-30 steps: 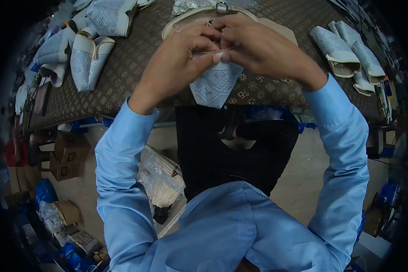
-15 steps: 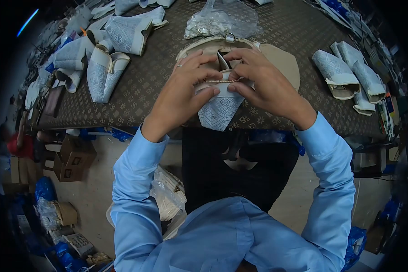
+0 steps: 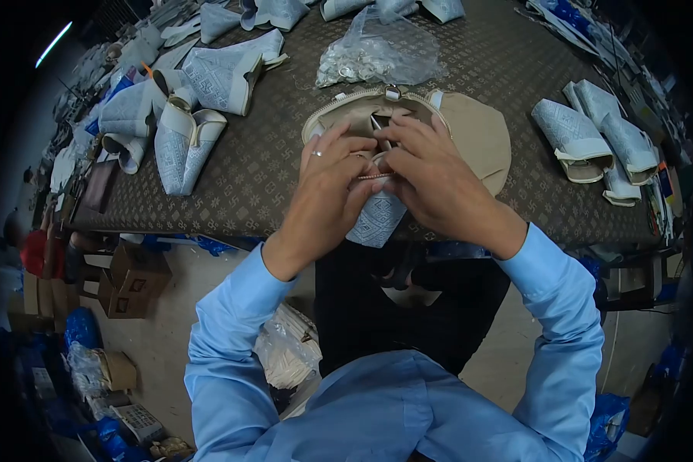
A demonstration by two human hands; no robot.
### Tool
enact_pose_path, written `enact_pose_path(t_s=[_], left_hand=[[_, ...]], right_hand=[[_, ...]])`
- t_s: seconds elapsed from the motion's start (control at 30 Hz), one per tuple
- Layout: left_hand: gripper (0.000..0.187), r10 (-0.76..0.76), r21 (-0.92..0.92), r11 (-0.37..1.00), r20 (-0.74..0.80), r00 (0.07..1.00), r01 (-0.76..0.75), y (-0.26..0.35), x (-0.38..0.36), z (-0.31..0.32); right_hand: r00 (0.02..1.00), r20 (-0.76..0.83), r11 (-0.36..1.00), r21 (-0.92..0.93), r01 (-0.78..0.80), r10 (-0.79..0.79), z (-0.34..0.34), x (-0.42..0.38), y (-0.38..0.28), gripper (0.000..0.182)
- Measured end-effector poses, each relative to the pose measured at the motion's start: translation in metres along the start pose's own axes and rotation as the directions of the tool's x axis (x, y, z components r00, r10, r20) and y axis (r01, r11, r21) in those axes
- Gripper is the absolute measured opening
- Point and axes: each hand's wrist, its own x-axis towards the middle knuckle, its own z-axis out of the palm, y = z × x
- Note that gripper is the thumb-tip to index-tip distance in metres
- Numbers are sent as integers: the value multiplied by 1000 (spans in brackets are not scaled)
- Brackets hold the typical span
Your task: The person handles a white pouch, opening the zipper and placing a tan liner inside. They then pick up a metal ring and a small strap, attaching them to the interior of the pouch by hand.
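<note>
A small handbag with pale patterned fabric [image 3: 376,219] hangs partly over the table's front edge. Its beige lining shows around the unzipped opening, and a metal ring sits at the far rim. My left hand [image 3: 332,181] pinches the near zipper edge from the left, fingers curled over it. From the right, my right hand [image 3: 430,171] grips the same edge, its thumb and fingertips close to the left ones. Between the hands a dark gap with a pale edge shows inside the bag. A beige fabric flap [image 3: 473,138] spreads out to the right on the table.
A clear plastic bag [image 3: 377,54] of small shiny metal pieces lies beyond the handbag. Similar patterned bag pieces rest at left [image 3: 185,150] and right [image 3: 574,135] on the brown patterned tablecloth [image 3: 258,154]. A cardboard box [image 3: 135,281] stands on the floor at left.
The view has tilted, so the table and bag sit lower in the picture. Both hands have drawn closer together at the zipper edge and still hold the handbag.
</note>
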Motion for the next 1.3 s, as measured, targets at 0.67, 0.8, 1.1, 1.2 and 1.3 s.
enact_pose_path(t_s=[0.67, 0.8, 1.1, 1.2, 1.3], left_hand=[[19, 87, 65, 994, -61, 994, -83, -45, 46, -26], [24, -195, 17, 978, -275, 942, 207, -42, 17, -2], [68, -564, -714, 623, -126, 816, 320, 5, -2, 39], [70, -571, -793, 495, 11, 821, 355, -3, 26, 29], [55, -456, -701, 573, 157, 876, 424, -58, 51, 10]], right_hand=[[968, -214, 991, -54, 124, -133, 3, 22, -19, 19], [995, -102, 976, -216, -10, -12, 11, 31, -27, 34], [947, 6, 601, 771, -209, 322, -4, -27, 81, 36], [807, -32, 498, 801, -332, 590, 12, -23, 57, 40], [797, -149, 644, 683, -345, 585, 20, -20, 7, 40]])
